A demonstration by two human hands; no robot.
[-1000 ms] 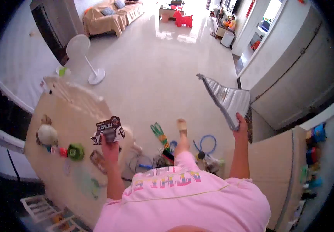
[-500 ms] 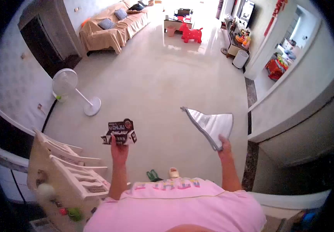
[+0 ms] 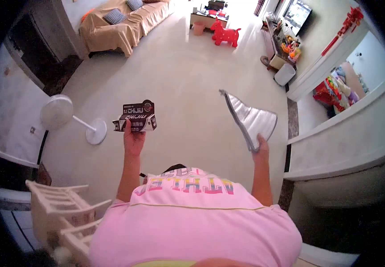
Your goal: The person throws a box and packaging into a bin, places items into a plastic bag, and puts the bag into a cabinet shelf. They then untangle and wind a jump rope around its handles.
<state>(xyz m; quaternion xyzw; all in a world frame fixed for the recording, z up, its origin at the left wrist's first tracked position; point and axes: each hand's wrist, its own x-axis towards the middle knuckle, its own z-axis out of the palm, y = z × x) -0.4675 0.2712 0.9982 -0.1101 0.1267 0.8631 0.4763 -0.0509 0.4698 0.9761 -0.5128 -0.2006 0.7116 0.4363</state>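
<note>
My left hand (image 3: 134, 140) is closed on a small black and white printed box (image 3: 135, 116), its thumb across the front and the lettering facing me. On the right, my right hand (image 3: 260, 146) grips the lower end of a silvery sheet with a grey edge (image 3: 257, 121). The sheet fans out above the hand and narrows to a tip at its upper left. Both hands are held out in front of the pink shirt, wide apart, with the pale floor (image 3: 188, 98) beyond them.
A white standing fan (image 3: 95, 131) is at the left, above pale wooden chairs (image 3: 63, 200). Farther off are a covered sofa (image 3: 112, 33), a red toy animal (image 3: 224, 34), a white bin (image 3: 284, 74) and a television (image 3: 297, 17). A doorway opens at the right.
The view has moved forward past the table and the items on the floor, which have dropped out of sight. Both hands keep hold of the box and the sheet.
</note>
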